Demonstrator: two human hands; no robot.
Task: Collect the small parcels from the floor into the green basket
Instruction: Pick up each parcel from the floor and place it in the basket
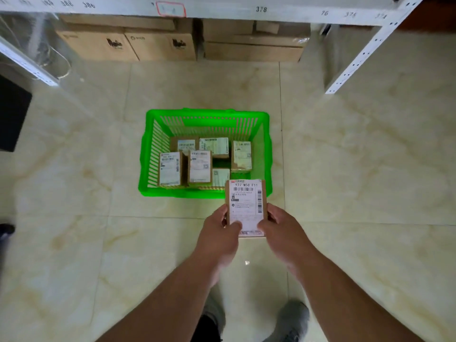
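Note:
A small brown parcel (246,202) with a white shipping label is held up in front of me, above the floor, just short of the near right corner of the green basket (149,154). My left hand (218,239) grips its lower left edge, thumb on the label. My right hand (283,233) grips its lower right edge the same way. The basket stands on the tiled floor and holds several labelled parcels (199,166) lying side by side on its bottom.
Large cardboard boxes (158,43) sit under a white metal shelf (365,53) beyond the basket. A dark object (11,114) stands at the left edge. My feet (292,319) are on the glossy tiles below my arms.

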